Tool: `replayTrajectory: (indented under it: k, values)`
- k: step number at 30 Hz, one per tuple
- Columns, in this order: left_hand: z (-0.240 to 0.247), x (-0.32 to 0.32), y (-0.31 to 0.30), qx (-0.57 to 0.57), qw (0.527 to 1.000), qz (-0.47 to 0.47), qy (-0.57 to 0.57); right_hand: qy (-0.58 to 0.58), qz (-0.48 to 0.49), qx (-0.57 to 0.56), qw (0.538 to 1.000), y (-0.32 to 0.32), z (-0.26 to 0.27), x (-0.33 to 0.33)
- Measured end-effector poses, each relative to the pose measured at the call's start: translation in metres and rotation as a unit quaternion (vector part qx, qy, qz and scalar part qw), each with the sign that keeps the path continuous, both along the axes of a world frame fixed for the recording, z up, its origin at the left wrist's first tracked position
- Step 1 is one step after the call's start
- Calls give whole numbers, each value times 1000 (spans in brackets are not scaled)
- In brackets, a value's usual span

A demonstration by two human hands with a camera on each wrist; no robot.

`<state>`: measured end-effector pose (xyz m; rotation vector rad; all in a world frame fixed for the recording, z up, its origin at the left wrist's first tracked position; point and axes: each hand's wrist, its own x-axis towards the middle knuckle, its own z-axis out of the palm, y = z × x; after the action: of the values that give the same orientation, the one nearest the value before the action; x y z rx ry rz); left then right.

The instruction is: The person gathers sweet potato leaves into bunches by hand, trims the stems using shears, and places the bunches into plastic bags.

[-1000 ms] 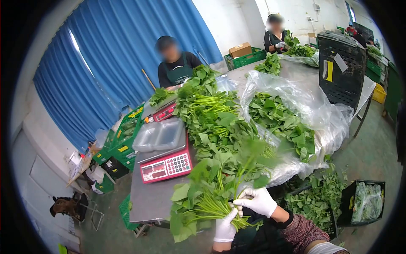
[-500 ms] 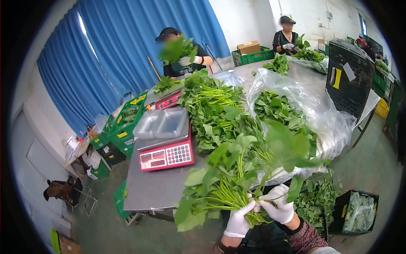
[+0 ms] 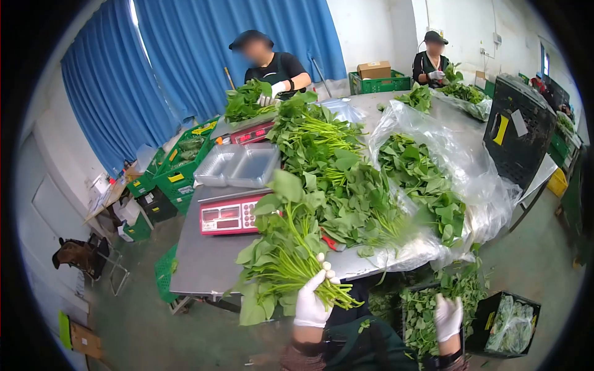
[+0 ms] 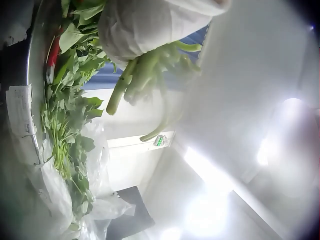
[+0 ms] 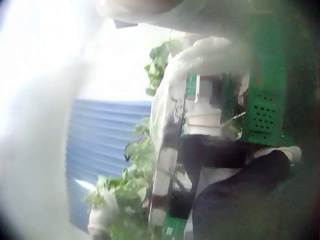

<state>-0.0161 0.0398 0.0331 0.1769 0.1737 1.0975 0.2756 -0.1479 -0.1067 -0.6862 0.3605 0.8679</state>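
Observation:
In the head view, my white-gloved left hand (image 3: 314,303) grips a thick bunch of leafy green stems (image 3: 288,263) near their cut ends, beside the table's front edge. The cut stem ends (image 4: 132,82) stick out below the gloved hand (image 4: 150,27) in the left wrist view. My right hand (image 3: 448,318), slightly blurred, is apart from the bunch, fingers pointing up and nothing visible in them. It is over loose greens (image 3: 421,315) in a crate low beside the table. In the right wrist view, the right hand (image 5: 210,55) is blurred.
A heap of greens (image 3: 328,148) lies on the metal table (image 3: 204,266), beside a red scale (image 3: 226,216) with clear trays (image 3: 238,164), a red-handled item (image 3: 331,243) and plastic film (image 3: 476,179). Two people work across the table. A black crate (image 3: 507,328) stands on the floor.
My right hand has left the stems and moved right and down over the crate. The left hand's bunch has shifted left in view. The nearer person's greens are now lowered by the far scale.

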Motion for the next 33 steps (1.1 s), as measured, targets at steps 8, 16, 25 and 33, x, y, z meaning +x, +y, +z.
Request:
replayTrajectory:
  k: [8,16,25,33]
  values:
    - [0,3,-12,-12,1000,-7,-1,-796,162,46,581,80,143,-136]
    - [-19,-4,-13,-4,1000,9,17,-843,165,70,507,91,140,-134]
    - [-27,9,-10,-22,993,-81,-89,-693,271,117,657,65,162,-114]
    - [-31,14,-5,-19,993,-76,-93,-550,3,261,793,73,183,-108]
